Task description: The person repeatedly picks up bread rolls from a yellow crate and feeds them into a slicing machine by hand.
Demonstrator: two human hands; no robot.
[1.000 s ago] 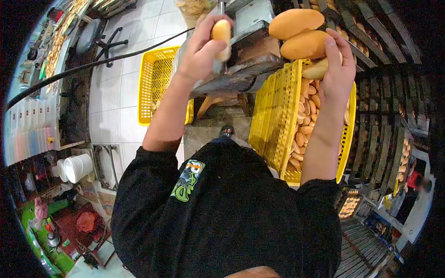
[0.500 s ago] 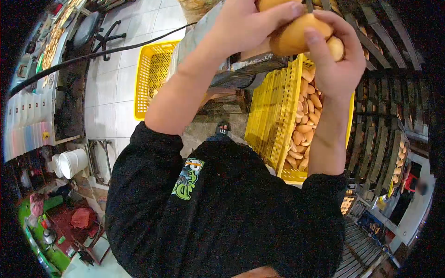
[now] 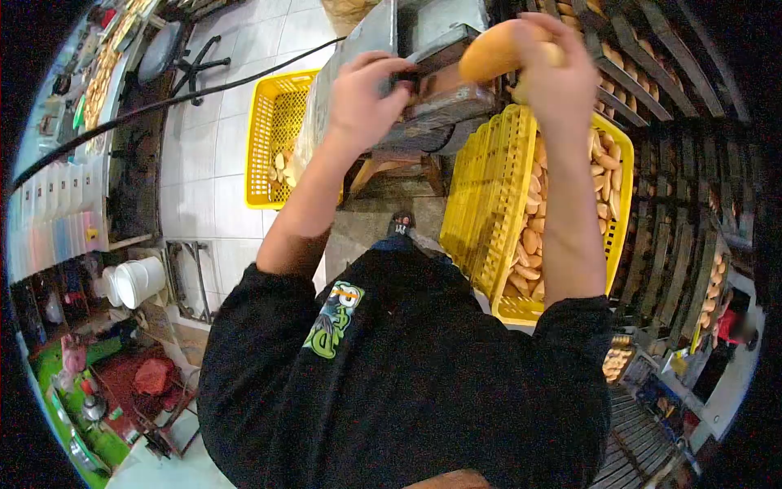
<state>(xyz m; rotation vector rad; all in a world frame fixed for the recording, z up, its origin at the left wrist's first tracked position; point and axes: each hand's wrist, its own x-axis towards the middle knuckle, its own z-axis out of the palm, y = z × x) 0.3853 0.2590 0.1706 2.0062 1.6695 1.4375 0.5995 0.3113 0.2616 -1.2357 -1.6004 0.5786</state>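
Note:
My right hand (image 3: 562, 81), blurred by motion, is closed around a golden bread roll (image 3: 495, 50) above the yellow crate (image 3: 489, 196). A paler bit of bread shows beside its fingers; I cannot tell whether it is a second roll. My left hand (image 3: 368, 102) is at the side of a metal machine (image 3: 452, 102), its fingers curled around a dark handle-like part (image 3: 402, 79) that they partly hide. Many bread rolls (image 3: 531, 240) fill the yellow crate below my right forearm.
Another yellow crate (image 3: 254, 147) stands on the tiled floor at left, with a few bread pieces inside. A black cable (image 3: 220, 84) crosses the upper left. Dark racks with rolls (image 3: 668, 196) line the right side. White buckets (image 3: 138, 281) sit at lower left.
My left hand has left the bread and moved down and left to the machine's dark part. My right hand keeps a roll and has shifted slightly left. The machine top now shows.

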